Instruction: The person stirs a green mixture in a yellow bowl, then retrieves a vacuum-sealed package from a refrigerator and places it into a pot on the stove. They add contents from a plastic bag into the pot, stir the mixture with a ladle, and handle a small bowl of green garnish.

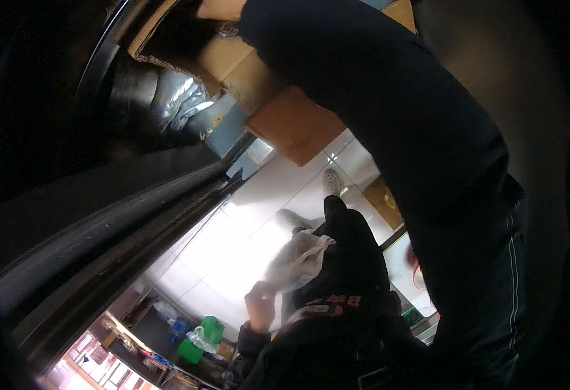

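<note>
My left hand is low in front of my body, its fingers closed on a thin translucent bag. The bag hangs loosely beside my dark trousers. My right arm, in a dark sleeve, is raised and fills much of the right side, very near the camera. It reaches up to an open cardboard box at the top. My right hand is out of sight beyond the sleeve. A brown cardboard flap hangs down below the sleeve.
Crumpled clear plastic wrapping lies near the box. A long dark ledge crosses the left side. My shoe stands on the pale tiled floor. A cardboard piece lies to the right; green containers stand at lower left.
</note>
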A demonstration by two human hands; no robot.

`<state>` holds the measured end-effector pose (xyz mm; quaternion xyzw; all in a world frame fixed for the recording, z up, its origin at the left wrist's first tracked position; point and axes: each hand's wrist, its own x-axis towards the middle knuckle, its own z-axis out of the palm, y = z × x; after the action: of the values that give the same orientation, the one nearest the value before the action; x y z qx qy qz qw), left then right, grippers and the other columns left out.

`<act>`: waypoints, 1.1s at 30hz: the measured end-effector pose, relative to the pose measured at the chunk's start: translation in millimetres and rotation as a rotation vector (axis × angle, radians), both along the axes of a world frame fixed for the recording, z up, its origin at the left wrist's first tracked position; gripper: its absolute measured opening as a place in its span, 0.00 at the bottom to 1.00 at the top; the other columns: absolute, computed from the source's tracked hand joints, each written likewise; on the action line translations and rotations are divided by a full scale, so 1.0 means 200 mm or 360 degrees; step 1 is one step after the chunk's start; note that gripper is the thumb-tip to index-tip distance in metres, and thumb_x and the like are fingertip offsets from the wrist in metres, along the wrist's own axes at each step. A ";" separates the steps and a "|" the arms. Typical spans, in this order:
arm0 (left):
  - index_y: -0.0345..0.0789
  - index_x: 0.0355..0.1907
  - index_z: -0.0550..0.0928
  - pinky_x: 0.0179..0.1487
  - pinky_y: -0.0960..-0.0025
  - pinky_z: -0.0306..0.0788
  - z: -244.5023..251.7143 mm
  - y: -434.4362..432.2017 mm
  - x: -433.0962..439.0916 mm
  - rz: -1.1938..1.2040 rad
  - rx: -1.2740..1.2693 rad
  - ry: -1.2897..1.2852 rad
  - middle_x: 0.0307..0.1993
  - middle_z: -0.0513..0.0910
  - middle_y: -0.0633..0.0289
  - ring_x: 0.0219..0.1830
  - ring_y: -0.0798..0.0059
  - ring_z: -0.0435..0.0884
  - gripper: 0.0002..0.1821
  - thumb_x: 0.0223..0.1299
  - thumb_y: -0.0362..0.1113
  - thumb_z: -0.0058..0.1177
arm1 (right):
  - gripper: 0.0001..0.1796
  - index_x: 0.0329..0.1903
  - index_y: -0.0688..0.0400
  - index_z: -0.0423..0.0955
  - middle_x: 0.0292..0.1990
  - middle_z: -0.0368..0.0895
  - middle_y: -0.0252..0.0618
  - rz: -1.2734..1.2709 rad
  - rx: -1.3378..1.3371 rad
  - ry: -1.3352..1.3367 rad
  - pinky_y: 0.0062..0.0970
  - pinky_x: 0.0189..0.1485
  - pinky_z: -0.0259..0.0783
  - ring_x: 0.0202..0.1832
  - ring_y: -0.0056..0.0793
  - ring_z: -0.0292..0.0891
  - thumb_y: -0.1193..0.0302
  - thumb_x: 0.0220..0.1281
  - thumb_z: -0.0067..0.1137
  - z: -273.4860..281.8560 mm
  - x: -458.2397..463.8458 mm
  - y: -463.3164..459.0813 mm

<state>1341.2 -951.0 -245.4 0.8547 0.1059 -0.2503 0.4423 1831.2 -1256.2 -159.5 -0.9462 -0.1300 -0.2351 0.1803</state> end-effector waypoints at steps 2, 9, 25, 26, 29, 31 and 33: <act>0.26 0.37 0.80 0.40 0.73 0.70 0.00 0.00 0.00 0.0032 0.0070 0.0022 0.28 0.80 0.61 0.34 0.80 0.74 0.05 0.66 0.27 0.55 | 0.15 0.31 0.61 0.85 0.35 0.86 0.47 -0.0109 -0.0065 -0.0016 0.43 0.50 0.74 0.43 0.44 0.81 0.60 0.55 0.66 0.04 -0.17 -0.09; 0.29 0.37 0.82 0.39 0.69 0.72 -0.06 -0.05 0.09 -0.0084 0.0174 0.0011 0.27 0.81 0.55 0.30 0.76 0.77 0.05 0.63 0.29 0.56 | 0.32 0.64 0.56 0.72 0.55 0.74 0.56 -0.0227 0.0225 -0.0304 0.36 0.44 0.80 0.48 0.45 0.80 0.68 0.55 0.67 -0.01 -0.60 -0.22; 0.27 0.37 0.86 0.38 0.69 0.75 -0.28 -0.12 0.21 -0.0170 0.0077 0.0197 0.34 0.85 0.51 0.33 0.67 0.83 0.04 0.60 0.23 0.59 | 0.33 0.67 0.55 0.69 0.58 0.78 0.45 -0.0036 0.0418 0.0098 0.36 0.57 0.77 0.58 0.42 0.77 0.76 0.58 0.66 -0.17 -0.86 -0.44; 0.27 0.36 0.86 0.38 0.69 0.75 -0.28 -0.12 0.21 -0.0184 0.0109 0.0236 0.33 0.85 0.52 0.33 0.67 0.84 0.04 0.60 0.23 0.59 | 0.32 0.67 0.55 0.69 0.59 0.77 0.45 0.0018 0.0384 0.0027 0.37 0.59 0.76 0.60 0.43 0.76 0.75 0.59 0.66 -0.18 -0.86 -0.44; 0.28 0.37 0.86 0.38 0.69 0.75 -0.27 -0.11 0.20 -0.0169 0.0057 0.0174 0.34 0.86 0.52 0.33 0.68 0.84 0.04 0.60 0.24 0.59 | 0.30 0.66 0.55 0.70 0.61 0.75 0.44 0.0093 0.0264 -0.0011 0.37 0.63 0.73 0.63 0.43 0.73 0.74 0.60 0.66 -0.18 -0.86 -0.44; 0.28 0.37 0.86 0.38 0.69 0.75 -0.25 -0.11 0.20 -0.0153 0.0020 0.0161 0.34 0.86 0.53 0.33 0.68 0.84 0.04 0.60 0.25 0.60 | 0.26 0.64 0.55 0.72 0.59 0.77 0.44 0.0137 0.0242 0.0011 0.36 0.62 0.74 0.62 0.41 0.75 0.73 0.63 0.64 -0.14 -0.85 -0.43; 0.29 0.37 0.86 0.39 0.69 0.75 -0.22 -0.10 0.20 -0.0151 0.0020 0.0118 0.34 0.86 0.53 0.33 0.68 0.84 0.04 0.61 0.25 0.60 | 0.20 0.57 0.57 0.74 0.52 0.80 0.44 0.0200 0.0090 -0.0152 0.36 0.57 0.76 0.54 0.39 0.78 0.70 0.64 0.63 -0.08 -0.78 -0.39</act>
<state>1380.8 -970.4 -289.8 0.8517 0.0831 -0.3018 0.4202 1675.9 -1333.7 -176.4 -0.9185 -0.1909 -0.2716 0.2150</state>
